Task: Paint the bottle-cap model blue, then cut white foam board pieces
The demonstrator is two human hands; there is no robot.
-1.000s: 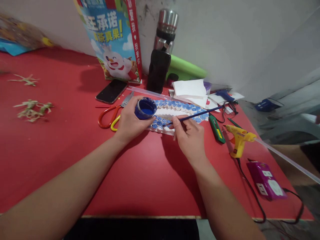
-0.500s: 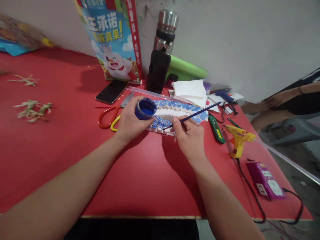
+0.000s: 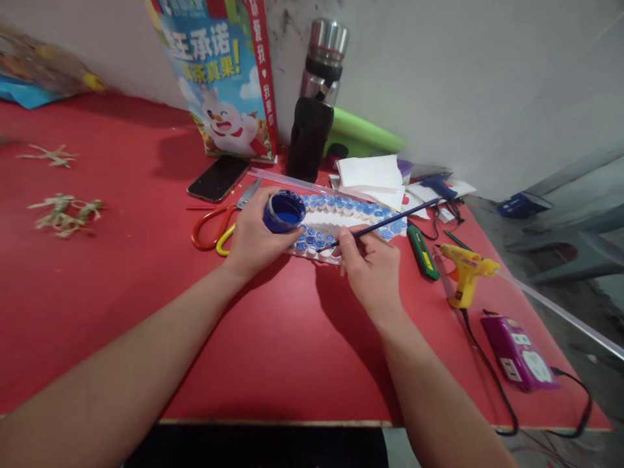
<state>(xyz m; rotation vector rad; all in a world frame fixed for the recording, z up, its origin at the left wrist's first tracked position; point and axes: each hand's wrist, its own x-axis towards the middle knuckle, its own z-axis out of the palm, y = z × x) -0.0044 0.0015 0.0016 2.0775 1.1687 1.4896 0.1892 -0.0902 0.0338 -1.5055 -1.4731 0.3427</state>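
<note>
My left hand (image 3: pixel 254 227) is closed around a small jar of blue paint (image 3: pixel 284 212), tilted so that its open mouth shows. A thin dark blue paintbrush (image 3: pixel 390 222) is pinched in my right hand (image 3: pixel 369 263). Its tip reaches the near edge of a white piece with rows of round bumps (image 3: pixel 341 203), several of them coloured blue. Some bumps at the near edge are still white. Both hands hide parts of this piece. Beside my left hand lie scissors (image 3: pixel 213 227) with red and yellow handles.
Behind stand a printed paper bag (image 3: pixel 227 84), a steel flask (image 3: pixel 325 52) and a dark bottle (image 3: pixel 309 140). A phone (image 3: pixel 218 178) lies at the left. To the right are a green cutter (image 3: pixel 422 252), a yellow glue gun (image 3: pixel 467 270) and a purple power box (image 3: pixel 519 352) with cords.
The other person's arm and leg at the right have gone from view, and a blue bucket-like thing shows there. The brush's back end has shifted slightly right; my hands barely moved.
</note>
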